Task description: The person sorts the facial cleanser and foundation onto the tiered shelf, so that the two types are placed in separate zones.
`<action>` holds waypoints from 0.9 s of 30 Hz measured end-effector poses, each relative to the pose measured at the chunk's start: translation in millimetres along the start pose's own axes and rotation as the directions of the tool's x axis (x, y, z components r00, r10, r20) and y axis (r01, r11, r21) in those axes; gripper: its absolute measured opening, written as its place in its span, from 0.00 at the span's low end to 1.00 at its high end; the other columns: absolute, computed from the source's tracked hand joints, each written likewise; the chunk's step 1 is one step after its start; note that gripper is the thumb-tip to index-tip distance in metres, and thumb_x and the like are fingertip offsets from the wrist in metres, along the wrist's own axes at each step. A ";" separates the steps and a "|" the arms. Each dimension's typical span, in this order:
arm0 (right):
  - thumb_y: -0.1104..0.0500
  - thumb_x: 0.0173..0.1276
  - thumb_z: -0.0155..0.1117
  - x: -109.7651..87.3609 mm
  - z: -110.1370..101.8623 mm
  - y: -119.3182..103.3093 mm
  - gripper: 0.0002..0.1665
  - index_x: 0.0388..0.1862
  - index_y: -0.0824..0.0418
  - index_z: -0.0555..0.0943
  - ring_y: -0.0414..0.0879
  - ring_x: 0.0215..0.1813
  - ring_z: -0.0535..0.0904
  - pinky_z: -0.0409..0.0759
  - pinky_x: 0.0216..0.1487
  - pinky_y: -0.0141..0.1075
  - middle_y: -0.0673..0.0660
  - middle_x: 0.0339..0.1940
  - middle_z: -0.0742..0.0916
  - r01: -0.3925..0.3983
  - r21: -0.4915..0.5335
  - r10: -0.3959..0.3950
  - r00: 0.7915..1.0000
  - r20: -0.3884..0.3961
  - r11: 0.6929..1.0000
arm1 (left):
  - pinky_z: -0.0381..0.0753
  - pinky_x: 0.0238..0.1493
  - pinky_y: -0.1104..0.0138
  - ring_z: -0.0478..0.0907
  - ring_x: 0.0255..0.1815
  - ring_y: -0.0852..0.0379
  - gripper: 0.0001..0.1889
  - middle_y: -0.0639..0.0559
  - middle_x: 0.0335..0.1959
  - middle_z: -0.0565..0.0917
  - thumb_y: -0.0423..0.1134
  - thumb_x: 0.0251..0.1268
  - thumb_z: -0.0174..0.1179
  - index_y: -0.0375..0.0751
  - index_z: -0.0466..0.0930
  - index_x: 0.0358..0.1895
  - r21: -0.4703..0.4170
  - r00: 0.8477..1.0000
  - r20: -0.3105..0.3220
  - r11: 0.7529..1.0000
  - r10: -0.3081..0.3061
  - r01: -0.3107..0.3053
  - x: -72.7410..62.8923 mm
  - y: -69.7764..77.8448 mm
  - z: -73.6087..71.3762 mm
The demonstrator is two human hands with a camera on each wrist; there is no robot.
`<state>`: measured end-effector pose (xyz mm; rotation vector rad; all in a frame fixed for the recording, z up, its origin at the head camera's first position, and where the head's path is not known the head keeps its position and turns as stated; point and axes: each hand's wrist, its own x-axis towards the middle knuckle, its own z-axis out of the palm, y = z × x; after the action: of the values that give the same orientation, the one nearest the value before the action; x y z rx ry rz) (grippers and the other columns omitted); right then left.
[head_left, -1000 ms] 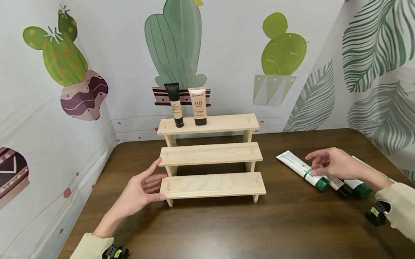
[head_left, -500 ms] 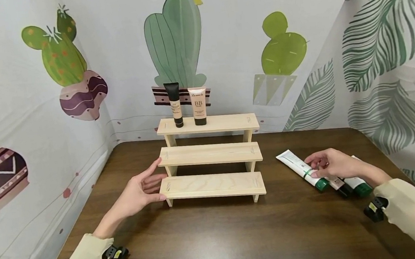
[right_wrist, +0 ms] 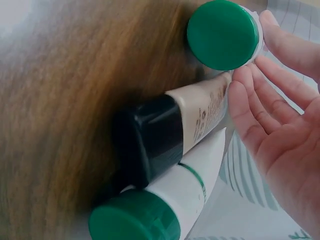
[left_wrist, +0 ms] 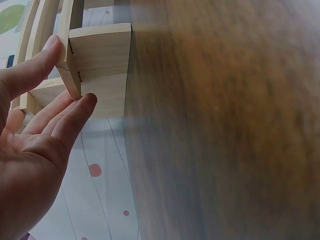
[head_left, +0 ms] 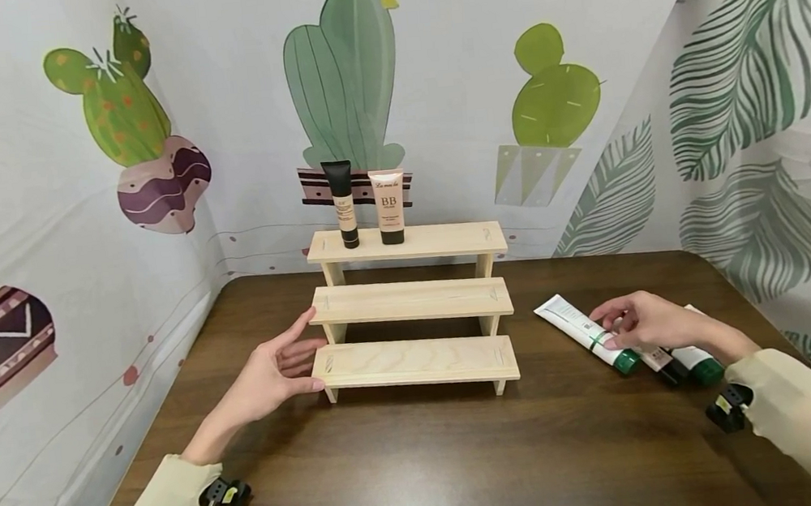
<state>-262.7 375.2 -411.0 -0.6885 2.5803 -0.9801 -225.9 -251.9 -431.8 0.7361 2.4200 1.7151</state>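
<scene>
A three-tier wooden display stand (head_left: 416,363) stands on the table. My left hand (head_left: 271,376) holds its left end; in the left wrist view the thumb and fingers lie on either side of a shelf board (left_wrist: 69,60). At the right, my right hand (head_left: 650,323) pinches a white tube with a green cap (head_left: 580,332) between thumb and fingers. Beside it lie a beige tube with a black cap (right_wrist: 150,135) and another white tube with a green cap (right_wrist: 135,217), both partly hidden by the hand in the head view.
On the top shelf stand a slim black-and-beige tube (head_left: 344,206) and a pink BB cream tube (head_left: 390,207). A cloth (head_left: 445,54) printed with cacti and leaves hangs behind and beside the brown table (head_left: 397,466).
My right hand has shifted slightly left, and the white tube has slid a little left with it. The left hand and the stand stay in place.
</scene>
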 end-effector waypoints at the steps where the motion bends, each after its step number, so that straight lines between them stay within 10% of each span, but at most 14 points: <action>1: 0.62 0.68 0.77 0.4 0.4 -1.4 0.29 0.61 0.77 0.79 0.44 0.38 0.83 0.84 0.37 0.33 0.58 0.43 0.85 0.002 0.010 -0.002 1.000 0.009 1.000 | 0.78 0.65 0.43 0.76 0.69 0.37 0.58 0.32 0.67 0.79 0.19 0.53 0.77 0.47 0.54 0.86 -0.002 1.000 -0.001 1.000 -0.001 0.001 0.1 0.0 0.0; 27: 0.66 0.71 0.73 3.8 3.2 -15.4 0.25 0.62 0.78 0.78 0.46 0.37 0.82 0.81 0.34 0.32 0.61 0.44 0.83 0.008 0.076 -0.013 0.997 0.071 0.997 | 0.78 0.64 0.42 0.78 0.68 0.37 0.58 0.31 0.66 0.80 0.19 0.53 0.77 0.47 0.54 0.86 0.019 1.000 0.000 1.000 0.016 -0.016 0.3 -1.9 -0.6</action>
<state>-259.4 361.4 -403.2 -0.7043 2.4672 -1.0323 -227.0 -252.8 -433.3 0.7596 2.4403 1.6997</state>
